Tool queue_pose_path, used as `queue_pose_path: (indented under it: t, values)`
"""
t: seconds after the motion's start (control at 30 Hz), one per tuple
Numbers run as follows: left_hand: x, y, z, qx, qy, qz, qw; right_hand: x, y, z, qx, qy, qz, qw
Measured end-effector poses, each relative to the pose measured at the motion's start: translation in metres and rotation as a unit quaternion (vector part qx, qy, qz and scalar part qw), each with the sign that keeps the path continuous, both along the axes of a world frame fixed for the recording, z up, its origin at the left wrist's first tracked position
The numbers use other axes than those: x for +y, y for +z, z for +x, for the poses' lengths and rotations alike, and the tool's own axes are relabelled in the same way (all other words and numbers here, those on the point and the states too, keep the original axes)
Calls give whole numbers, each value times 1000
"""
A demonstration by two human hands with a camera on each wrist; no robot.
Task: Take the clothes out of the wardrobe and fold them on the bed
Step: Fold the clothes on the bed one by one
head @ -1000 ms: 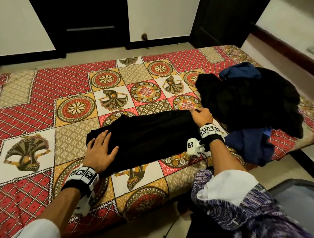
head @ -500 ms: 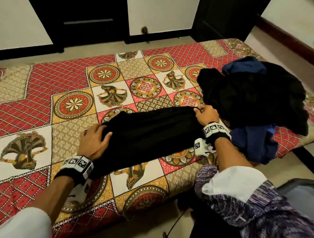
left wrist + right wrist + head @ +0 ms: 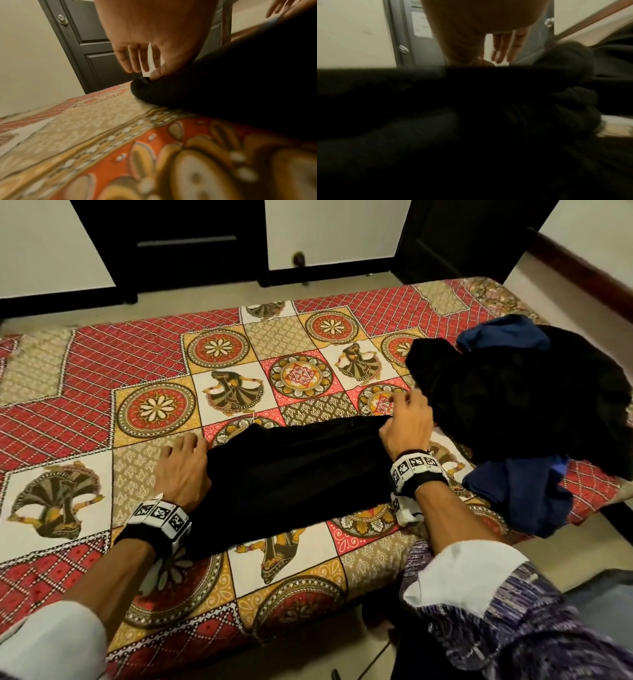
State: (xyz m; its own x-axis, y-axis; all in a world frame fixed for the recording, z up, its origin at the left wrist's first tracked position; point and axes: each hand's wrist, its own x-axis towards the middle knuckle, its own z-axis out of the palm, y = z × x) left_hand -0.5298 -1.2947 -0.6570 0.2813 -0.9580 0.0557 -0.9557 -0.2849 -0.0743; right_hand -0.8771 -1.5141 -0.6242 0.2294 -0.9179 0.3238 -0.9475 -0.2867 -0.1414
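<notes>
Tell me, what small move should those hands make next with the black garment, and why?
Probably fold one end across to the other. The black garment lies as a long flat strip on the bed, the left hand holds its left end, and the right hand its far right corner.

Cream walls (image 3: 329,231) run along twelve o'clock, split by a dark door (image 3: 178,244); another dark door (image 3: 472,234) at one o'clock; pale floor (image 3: 171,299) below; dim warm light.
</notes>
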Motion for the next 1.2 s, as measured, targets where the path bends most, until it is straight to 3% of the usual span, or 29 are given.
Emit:
queue_pose_path:
  t: [0.07,0.17,0.27,0.47,0.57,0.67,0.7,0.77,0.83,0.87,0.93,1.03,1.2]
  values:
    - [3,3,-17,56,-85,-71,992,7,0,9,-62,89,-27,994]
    - [21,-8,-46,135,-151,-11,979,12,-13,7,23,91,151,984]
    - [39,-26,-41,159,-113,63,979,2,-23,-14,100,56,270,956]
    - [31,-12,-30,210,-74,149,963,1,-8,-32,109,89,297,944]
    - [36,-8,-42,212,-73,139,965,14,-4,-28,108,125,271,948]
    - [47,-14,-44,203,-105,139,964,26,-6,-26,127,124,334,926]
    - [51,-16,-42,218,-99,143,960,26,-8,-27,106,106,364,919]
    - [54,-17,-37,288,-62,113,949,26,-4,-28,-21,64,371,926]
    - [58,-14,-37,386,23,31,922,22,0,-29,-155,-12,311,938]
    - [60,-11,-39,415,70,-27,907,18,0,-31,-174,-59,279,942]
    - [64,-20,-35,416,156,-106,890,14,1,-35,-142,-127,299,935]
    - [63,-25,-36,429,253,-147,855,11,6,-41,-143,-158,384,899]
    - [55,-14,-33,530,399,-146,734,-9,-6,-54,-141,-164,448,867]
